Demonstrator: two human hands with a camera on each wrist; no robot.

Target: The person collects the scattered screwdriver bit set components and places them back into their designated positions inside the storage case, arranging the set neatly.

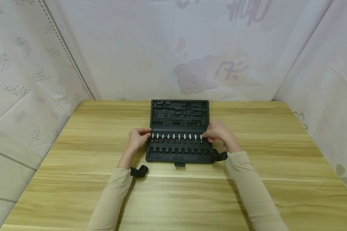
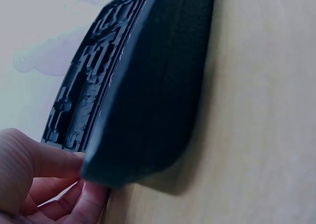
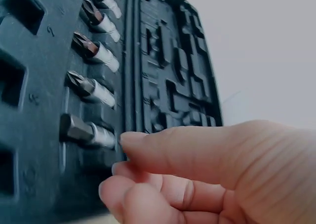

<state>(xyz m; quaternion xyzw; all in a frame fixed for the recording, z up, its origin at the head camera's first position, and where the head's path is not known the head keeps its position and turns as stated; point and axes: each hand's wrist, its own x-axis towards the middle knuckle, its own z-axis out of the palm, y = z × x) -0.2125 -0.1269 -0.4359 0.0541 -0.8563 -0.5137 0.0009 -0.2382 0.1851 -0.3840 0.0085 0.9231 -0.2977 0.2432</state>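
Note:
An opened black plastic tool case (image 1: 167,158) lies on the table, its molded lid (image 1: 179,112) leaning back behind it. One row of bit sockets (image 1: 179,138), silver at the base with darker tips, fills the slots near the hinge. My left hand (image 1: 137,138) pinches the case's left edge by the hinge, thumb on top and fingers curled below in the left wrist view. At the opposite end, my right hand (image 3: 182,169) has thumb and index tips at the silver base of the rightmost bit socket (image 3: 89,131), with the other fingers curled.
Below the bit row runs a row of slots (image 1: 176,150). The case's latch (image 1: 179,164) points toward me. Black wrist mounts (image 1: 139,171) sit on both arms. Patterned cloth (image 1: 133,48) hangs behind the wooden table (image 1: 173,199).

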